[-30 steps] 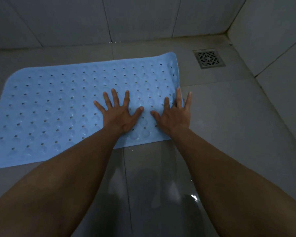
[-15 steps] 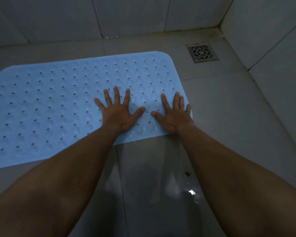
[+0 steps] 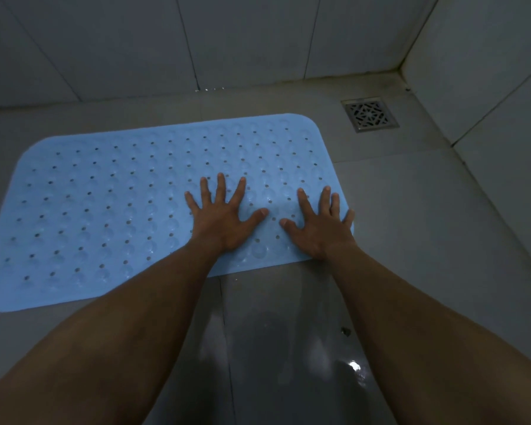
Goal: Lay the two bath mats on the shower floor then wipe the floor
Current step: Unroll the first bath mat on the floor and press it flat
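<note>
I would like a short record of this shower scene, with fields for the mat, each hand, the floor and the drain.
mat: blue bath mat, perforated, lying flat on the floor; only one mat in view
left hand: fingers spread, palm pressing the mat
right hand: fingers spread, pressing the mat near its right edge
floor: grey tiles, wet sheen near the person
drain: square metal grate in the far right corner, uncovered, apart from the mat
walls: tiled

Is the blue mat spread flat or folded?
Spread flat. The blue mat lies unfolded on the floor; no raised edge shows. The left hand and right hand press it.
</note>
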`<state>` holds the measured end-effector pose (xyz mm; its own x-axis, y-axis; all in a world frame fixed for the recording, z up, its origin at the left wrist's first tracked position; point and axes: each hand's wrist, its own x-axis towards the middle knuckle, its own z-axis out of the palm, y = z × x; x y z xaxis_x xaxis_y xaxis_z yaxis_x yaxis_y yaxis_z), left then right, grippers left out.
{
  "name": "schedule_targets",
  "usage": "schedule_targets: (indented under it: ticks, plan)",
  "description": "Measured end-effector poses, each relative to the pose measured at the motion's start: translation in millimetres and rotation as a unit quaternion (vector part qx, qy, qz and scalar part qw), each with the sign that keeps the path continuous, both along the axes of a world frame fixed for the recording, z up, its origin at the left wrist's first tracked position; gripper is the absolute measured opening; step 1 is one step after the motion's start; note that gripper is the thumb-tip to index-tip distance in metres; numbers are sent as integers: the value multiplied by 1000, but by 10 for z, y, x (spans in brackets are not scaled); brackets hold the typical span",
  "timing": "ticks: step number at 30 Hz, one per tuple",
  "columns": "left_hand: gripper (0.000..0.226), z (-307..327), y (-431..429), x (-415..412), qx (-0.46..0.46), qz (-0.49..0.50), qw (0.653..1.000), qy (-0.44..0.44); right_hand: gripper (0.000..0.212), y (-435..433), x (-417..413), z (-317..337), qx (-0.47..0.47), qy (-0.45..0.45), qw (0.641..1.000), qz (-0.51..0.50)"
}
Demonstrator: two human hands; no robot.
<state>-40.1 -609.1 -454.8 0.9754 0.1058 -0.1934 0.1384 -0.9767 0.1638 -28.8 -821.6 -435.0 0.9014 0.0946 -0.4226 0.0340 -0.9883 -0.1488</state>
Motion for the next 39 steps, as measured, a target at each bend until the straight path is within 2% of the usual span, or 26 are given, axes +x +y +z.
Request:
schedule_targets:
  ticks: [3, 6, 11, 16, 24, 39]
  plan:
    - [76, 75, 185, -64, -72, 3, 995, -69, 85, 164, -46, -1, 23, -68, 997, -12]
    - [66, 92, 623, -132, -58, 49, 990, -117, 81, 444, -12, -16, 23, -109, 993, 30]
    - [73, 84, 1739, -260, 13, 172, 984, -42, 81, 1008, 238, 15, 5, -108, 990, 93]
    - [86, 76, 2457, -313, 25, 243, 968, 53, 84, 1455, 389, -110, -5, -83, 994, 70]
    - [88, 18, 2513, -283, 21, 241, 970, 23, 86, 1514, 418, -190, -43, -86, 994, 50]
    - [89, 18, 2540, -279, 9, 239, 970, 33, 88, 1506, 515, -183, -49, -51, 996, 56]
